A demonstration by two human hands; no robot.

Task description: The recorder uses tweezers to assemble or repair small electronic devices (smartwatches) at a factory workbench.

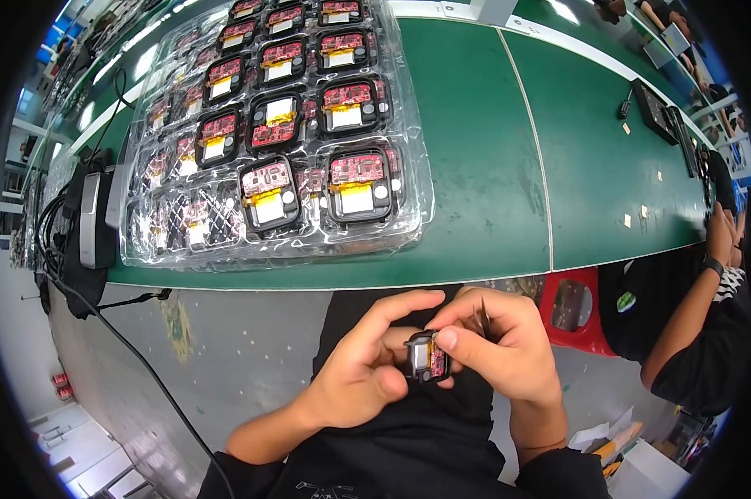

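1. Head view, lower centre: one small black-cased unit [428, 358], its red circuit board, yellow strip and silvery part exposed, is held between both hands, above the person's lap.
2. Left hand [350, 362]: cupped around the unit from the left of the frame, index finger raised clear; how firmly it grips cannot be told.
3. Right hand [513, 349]: thumb and forefinger pinch the unit's upper right edge, and a thin dark pointed tool [483, 320], perhaps tweezers, sits among the fingers.
4. Progress: the unit in hand is uncovered, so work on it looks unfinished. At upper left, a clear plastic tray [309, 256] on the green table [475, 166] carries rows of similar open units [361, 185]; which of these are done and which remain cannot be told.
5. Writing: board markings are too small to read. Pale print [325, 491] shows on the dark shirt [408, 461] at the bottom edge, and a green patch [626, 302] marks a neighbour's dark clothing at right; neither is clearly legible.
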